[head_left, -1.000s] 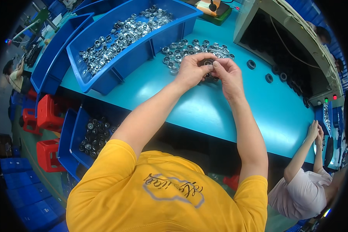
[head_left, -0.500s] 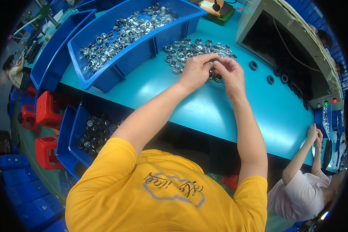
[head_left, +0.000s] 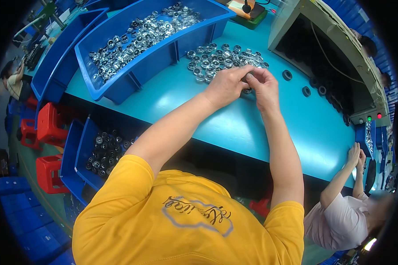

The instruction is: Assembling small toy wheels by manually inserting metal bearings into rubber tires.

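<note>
My left hand (head_left: 225, 87) and my right hand (head_left: 266, 90) meet over the near edge of a heap of small clear wheels (head_left: 221, 58) with dark centres. Between their pinched thumbs and fingertips is a small black ring (head_left: 249, 75), mostly covered by the fingers. Whether a clear wheel sits inside it is hidden. Just below the fingertips another small wheel (head_left: 247, 91) shows partly. To the right of my hands, loose black rings (head_left: 287, 75) lie on the turquoise table (head_left: 199, 117).
A large blue bin (head_left: 157, 51) of clear wheels stands at the back left. More black rings (head_left: 336, 104) lie by a pale machine housing (head_left: 281, 31) on the right. Dark wheels fill a lower blue bin (head_left: 85, 170) beside red stools (head_left: 53, 121). A co-worker (head_left: 340, 221) sits at right.
My hands stay together, with the fingers slightly shifted around the black ring. The whole view has moved a little; the heap looks much the same.
</note>
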`<state>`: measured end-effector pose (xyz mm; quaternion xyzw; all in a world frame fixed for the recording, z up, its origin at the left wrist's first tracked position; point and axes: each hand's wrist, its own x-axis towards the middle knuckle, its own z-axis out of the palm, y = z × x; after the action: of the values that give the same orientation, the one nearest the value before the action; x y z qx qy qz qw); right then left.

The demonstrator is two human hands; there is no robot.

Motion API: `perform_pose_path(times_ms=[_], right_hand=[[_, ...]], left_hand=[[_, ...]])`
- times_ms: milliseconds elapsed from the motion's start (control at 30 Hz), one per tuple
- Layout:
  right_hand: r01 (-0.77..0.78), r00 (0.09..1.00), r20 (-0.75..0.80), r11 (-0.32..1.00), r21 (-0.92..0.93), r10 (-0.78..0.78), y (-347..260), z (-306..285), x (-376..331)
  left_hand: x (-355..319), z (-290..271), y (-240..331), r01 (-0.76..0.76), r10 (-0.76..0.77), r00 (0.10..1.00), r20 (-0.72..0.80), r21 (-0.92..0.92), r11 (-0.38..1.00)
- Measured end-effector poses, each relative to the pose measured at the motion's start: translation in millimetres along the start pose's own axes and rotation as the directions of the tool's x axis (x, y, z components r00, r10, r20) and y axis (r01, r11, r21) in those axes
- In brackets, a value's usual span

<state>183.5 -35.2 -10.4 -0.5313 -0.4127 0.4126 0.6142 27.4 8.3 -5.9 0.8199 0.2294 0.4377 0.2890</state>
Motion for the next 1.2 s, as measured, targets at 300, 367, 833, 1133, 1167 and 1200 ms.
perform_pose_path(times_ms=[300, 367, 833, 1133, 1167, 1200], right_hand=[[-0.192, 0.972, 0.183, 0.948, 0.255, 0.147, -26.4, -11.6, -0.4], [-0.204, 0.968, 0.192, 0.95, 0.236, 0.161, -26.9, -14.2, 0.0], [0.217, 0.944, -0.043, 0.711, -0.669, -0.328, -15.8, -54.8, 25.7], [-0.127, 0.913, -0.156, 0.101, -0.987, -0.377, 7.5, -94.0, 33.8], [-0.122, 0.909, -0.158, 0.116, -0.986, -0.386, 12.1, -100.3, 36.1], [-0.123, 0.904, -0.163, 0.126, -0.984, -0.394, 11.5, -100.8, 37.5]], left_hand=[[13.0, -21.7, 14.9, 0.451, -0.369, 0.89, 0.266, -0.621, 0.641], [13.5, -22.4, 15.2, 0.446, -0.347, 0.894, 0.284, -0.64, 0.625], [11.2, -14.2, -9.8, 0.386, -0.388, 0.901, 0.193, -0.765, 0.516], [14.3, -27.7, 1.9, 0.487, -0.535, 0.78, 0.324, -0.852, 0.195], [14.1, -27.6, 2.2, 0.496, -0.546, 0.772, 0.325, -0.846, 0.198], [14.3, -27.9, 1.6, 0.504, -0.556, 0.765, 0.325, -0.839, 0.203]])
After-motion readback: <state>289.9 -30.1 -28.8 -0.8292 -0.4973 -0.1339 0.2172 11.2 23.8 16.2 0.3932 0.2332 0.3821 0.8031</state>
